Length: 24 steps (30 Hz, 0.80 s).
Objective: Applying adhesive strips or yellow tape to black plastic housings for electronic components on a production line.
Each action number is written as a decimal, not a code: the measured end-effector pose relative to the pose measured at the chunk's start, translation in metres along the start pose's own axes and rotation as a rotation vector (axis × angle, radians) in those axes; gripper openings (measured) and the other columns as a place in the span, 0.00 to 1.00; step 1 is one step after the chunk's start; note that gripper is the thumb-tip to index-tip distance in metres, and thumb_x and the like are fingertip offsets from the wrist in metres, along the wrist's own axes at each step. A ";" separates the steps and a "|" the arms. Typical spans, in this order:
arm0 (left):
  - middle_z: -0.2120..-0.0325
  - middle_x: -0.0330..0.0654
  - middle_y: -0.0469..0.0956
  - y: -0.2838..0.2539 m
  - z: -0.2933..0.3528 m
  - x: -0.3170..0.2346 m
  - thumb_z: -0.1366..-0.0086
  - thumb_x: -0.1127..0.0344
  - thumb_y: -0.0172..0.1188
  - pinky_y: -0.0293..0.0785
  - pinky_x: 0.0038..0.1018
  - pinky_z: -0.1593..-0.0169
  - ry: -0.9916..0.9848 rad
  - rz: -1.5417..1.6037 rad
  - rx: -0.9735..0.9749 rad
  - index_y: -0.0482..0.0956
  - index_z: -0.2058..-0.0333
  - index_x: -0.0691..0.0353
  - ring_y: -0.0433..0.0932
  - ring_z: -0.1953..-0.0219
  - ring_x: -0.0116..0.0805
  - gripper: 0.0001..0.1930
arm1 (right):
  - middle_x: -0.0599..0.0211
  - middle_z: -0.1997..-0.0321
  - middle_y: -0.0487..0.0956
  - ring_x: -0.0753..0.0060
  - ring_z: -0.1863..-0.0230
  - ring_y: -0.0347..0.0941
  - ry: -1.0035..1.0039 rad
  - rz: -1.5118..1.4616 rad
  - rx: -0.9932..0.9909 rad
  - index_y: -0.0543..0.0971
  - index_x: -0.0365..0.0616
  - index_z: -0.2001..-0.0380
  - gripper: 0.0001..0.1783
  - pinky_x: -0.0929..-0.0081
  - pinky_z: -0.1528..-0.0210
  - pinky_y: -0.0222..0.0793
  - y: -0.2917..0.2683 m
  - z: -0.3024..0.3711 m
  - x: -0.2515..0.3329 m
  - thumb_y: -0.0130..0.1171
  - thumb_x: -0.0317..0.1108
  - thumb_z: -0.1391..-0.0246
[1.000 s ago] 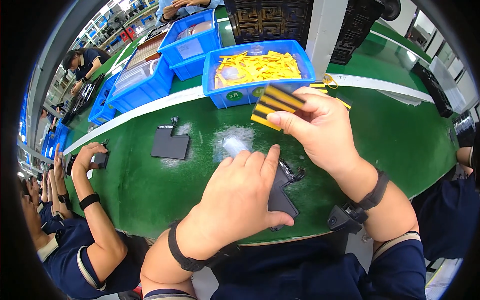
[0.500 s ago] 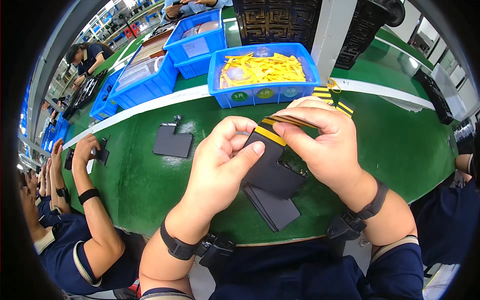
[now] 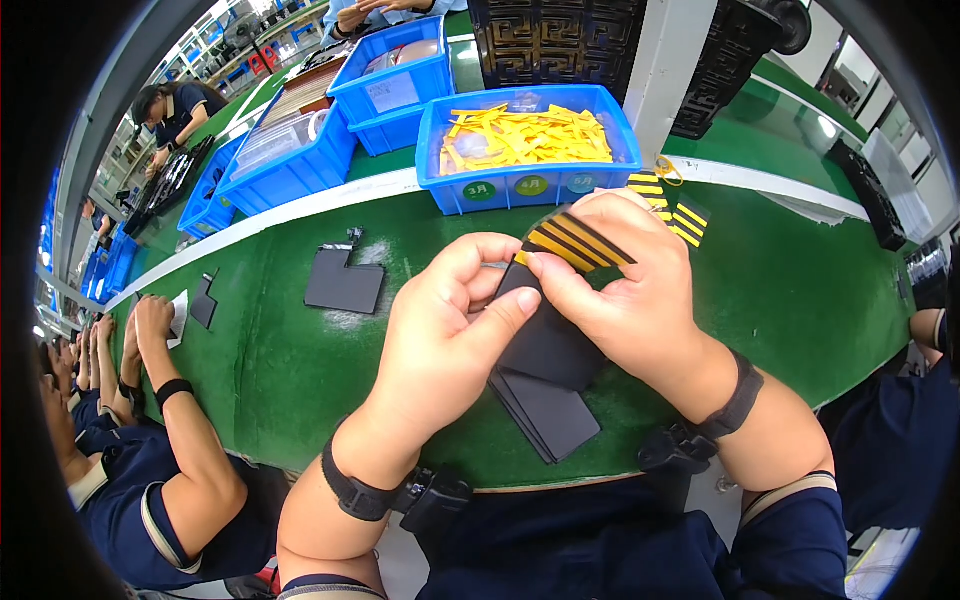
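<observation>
My left hand [image 3: 425, 345] grips a flat black L-shaped battery pack [image 3: 548, 345] by its upper end, the thumb pressed on its face. In my right hand [image 3: 645, 295] is a sheet of yellow-and-black striped adhesive strips [image 3: 580, 243], tilted up at the pack's top edge. The right thumb and fingertips meet a bit of yellow there; how far it sticks to the pack is hidden. Below the held pack, more flat black packs [image 3: 550, 415] lie stacked on the green table. A similar pack [image 3: 343, 283] with a small connector lies to the left.
A blue bin [image 3: 437, 200] of yellow strips [image 3: 530, 135] stands ahead, with more striped sheets [image 3: 690, 222] to its right. Other blue bins [image 3: 285, 170] line the far left. A co-worker's hand [image 3: 153, 318] works at the left, beside another black piece [image 3: 203, 303].
The striped sheet has turned so its face shows, and my right hand has come slightly lower and inward over the pack. The co-worker's hand at left has moved off the black piece.
</observation>
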<state>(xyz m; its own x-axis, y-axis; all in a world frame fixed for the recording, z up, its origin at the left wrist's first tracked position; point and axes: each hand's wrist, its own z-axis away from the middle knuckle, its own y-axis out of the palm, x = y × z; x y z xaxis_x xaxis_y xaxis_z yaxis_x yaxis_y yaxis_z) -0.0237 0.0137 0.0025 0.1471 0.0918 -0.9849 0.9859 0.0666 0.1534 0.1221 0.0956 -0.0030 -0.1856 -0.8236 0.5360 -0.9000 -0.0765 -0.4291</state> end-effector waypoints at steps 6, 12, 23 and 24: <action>0.63 0.42 0.78 -0.008 -0.002 -0.002 0.40 0.79 0.54 0.70 0.17 0.60 0.094 -0.071 -0.035 0.69 0.55 0.69 0.74 0.63 0.20 0.14 | 0.64 0.64 0.77 0.65 0.62 0.73 -0.004 -0.007 0.084 0.77 0.41 0.75 0.10 0.72 0.57 0.67 -0.007 -0.003 -0.007 0.66 0.23 0.66; 0.63 0.41 0.78 -0.008 -0.003 -0.003 0.41 0.80 0.54 0.70 0.16 0.59 0.050 -0.032 -0.045 0.69 0.55 0.70 0.74 0.63 0.20 0.14 | 0.66 0.64 0.74 0.56 0.58 0.69 -0.393 0.201 -0.020 0.76 0.43 0.77 0.12 0.60 0.54 0.65 -0.012 -0.012 0.002 0.61 0.22 0.72; 0.62 0.42 0.78 -0.010 -0.006 0.000 0.39 0.80 0.51 0.70 0.17 0.58 0.082 0.180 0.011 0.66 0.54 0.69 0.74 0.63 0.22 0.14 | 0.70 0.64 0.81 0.56 0.49 0.72 -0.257 0.121 0.089 0.78 0.48 0.75 0.12 0.51 0.39 0.54 -0.013 -0.005 0.018 0.63 0.21 0.67; 0.62 0.43 0.78 -0.011 -0.005 0.000 0.38 0.80 0.51 0.70 0.17 0.57 0.098 0.200 0.000 0.65 0.54 0.69 0.74 0.62 0.23 0.13 | 0.70 0.64 0.81 0.56 0.50 0.72 -0.248 0.140 0.064 0.78 0.48 0.75 0.11 0.51 0.39 0.54 -0.012 -0.004 0.016 0.64 0.21 0.66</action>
<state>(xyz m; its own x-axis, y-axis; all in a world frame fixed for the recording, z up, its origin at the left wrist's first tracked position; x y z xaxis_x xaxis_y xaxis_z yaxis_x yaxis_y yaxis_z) -0.0351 0.0181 0.0014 0.3315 0.1995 -0.9221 0.9378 0.0374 0.3453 0.1284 0.0855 0.0139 -0.1971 -0.9401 0.2781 -0.8442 0.0185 -0.5357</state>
